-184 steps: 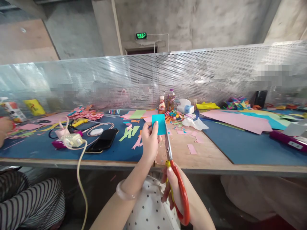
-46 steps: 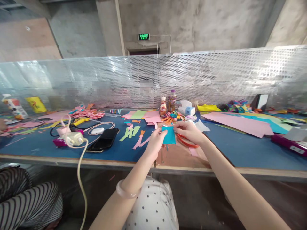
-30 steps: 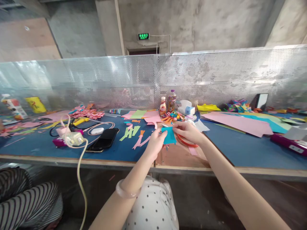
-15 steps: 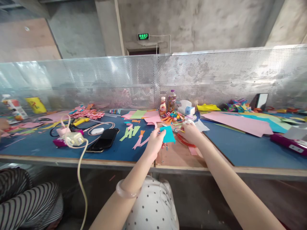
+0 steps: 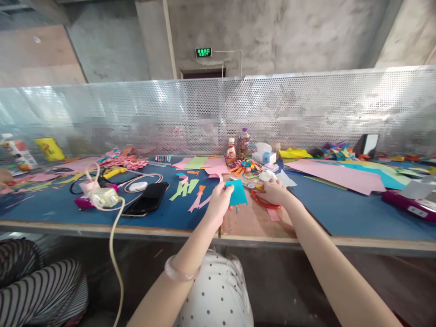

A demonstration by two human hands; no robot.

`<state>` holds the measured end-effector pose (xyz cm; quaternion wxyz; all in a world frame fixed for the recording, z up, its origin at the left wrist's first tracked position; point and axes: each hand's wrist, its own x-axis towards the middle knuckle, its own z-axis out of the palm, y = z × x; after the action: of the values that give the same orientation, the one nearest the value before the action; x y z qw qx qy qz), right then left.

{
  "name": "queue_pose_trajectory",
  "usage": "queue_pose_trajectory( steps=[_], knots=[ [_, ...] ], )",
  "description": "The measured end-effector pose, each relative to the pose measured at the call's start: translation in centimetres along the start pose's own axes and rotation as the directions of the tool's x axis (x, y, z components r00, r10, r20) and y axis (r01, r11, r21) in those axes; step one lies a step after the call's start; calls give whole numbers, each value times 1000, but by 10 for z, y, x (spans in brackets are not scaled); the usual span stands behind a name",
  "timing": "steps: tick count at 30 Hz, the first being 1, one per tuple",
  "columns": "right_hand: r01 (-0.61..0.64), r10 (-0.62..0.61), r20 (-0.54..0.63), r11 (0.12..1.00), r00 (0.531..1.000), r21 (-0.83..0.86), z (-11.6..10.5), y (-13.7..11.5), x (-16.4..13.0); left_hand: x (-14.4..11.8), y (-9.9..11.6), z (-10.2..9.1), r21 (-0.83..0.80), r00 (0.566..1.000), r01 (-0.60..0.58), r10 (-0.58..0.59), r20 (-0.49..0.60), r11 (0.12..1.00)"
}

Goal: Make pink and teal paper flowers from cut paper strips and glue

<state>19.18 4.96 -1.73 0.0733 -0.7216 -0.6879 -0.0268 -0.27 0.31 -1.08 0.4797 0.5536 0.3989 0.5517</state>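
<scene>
A person seated at a wooden-topped table [image 5: 254, 223] pinches a square of turquoise paper [image 5: 238, 194] by its left side, between the thumb and fingers of the left hand [image 5: 220, 200]. Just right of the turquoise paper, the right hand [image 5: 275, 192] bends over the handles of red-handled scissors [image 5: 261, 203] lying on the table; whether its fingers have closed on them cannot be told.

The work appears partway through. Left of the turquoise paper lie cut green strips [image 5: 185, 187] and pink strips [image 5: 195, 201], and behind it a heap of multicoloured strips [image 5: 243, 168], all apparently done. The turquoise paper itself shows no slits, so any cutting into it seems not yet begun. Far to its right, a long pink sheet [image 5: 340, 175] looks largely unused. A smartphone [image 5: 148, 198] rests well left of the turquoise paper; a purple-capped bottle [image 5: 244, 143] stands behind it.
</scene>
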Motion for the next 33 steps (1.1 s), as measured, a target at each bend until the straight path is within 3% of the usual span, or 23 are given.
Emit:
queue_pose_trajectory(
  steps=[7, 11, 15, 17, 20, 26, 33],
  knots=[
    [14, -11, -75, 999, 997, 32, 0, -2, 4, 0, 5, -1, 1, 996, -84, 84, -18, 996],
    [48, -30, -164, 993, 986, 104, 0, -3, 6, 0, 9, -2, 41, 982, -158, 161, -98, 987],
    [36, 25, -268, 975, 963, 221, -3, -4, 7, -2, 13, -1, -52, 991, -91, 85, -101, 995],
    [20, 124, -312, 907, 942, 420, -7, -5, 7, -2, 13, 0, -146, 994, -78, 64, -92, 986],
    [30, 217, -280, 739, 935, 673, -12, -5, 6, 1, 10, -1, -266, 991, -101, 72, -116, 959],
    [71, 164, -223, 633, 961, 771, -13, -7, 8, 9, 3, -7, -347, 962, -194, 109, -252, 917],
    [232, 10, -285, 554, 959, 800, -16, -26, -5, 8, 6, -12, -481, 957, -213, 82, -280, 850]
  ],
)
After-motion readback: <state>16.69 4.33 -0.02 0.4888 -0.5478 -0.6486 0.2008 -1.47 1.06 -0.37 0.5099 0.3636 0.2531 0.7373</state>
